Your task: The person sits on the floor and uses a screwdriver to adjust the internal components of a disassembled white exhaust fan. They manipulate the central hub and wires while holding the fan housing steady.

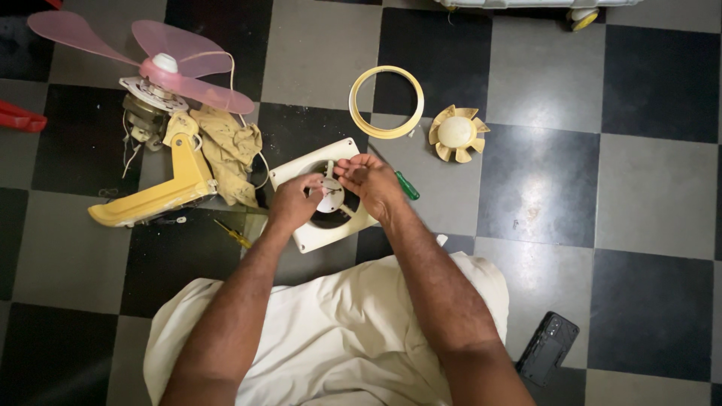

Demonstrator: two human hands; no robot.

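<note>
Head view: both hands [335, 192] pinch at the white fan housing [320, 234].

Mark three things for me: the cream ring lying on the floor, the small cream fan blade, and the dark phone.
cream ring [359, 84], head view, on the left side of its band.
small cream fan blade [456, 131], head view, on its round centre hub.
dark phone [548, 349], head view, on the middle of its back.

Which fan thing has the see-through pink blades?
The big fan at top left, on the yellow stand. The small fan wheel on the right is cream, with short stubby blades.
</note>
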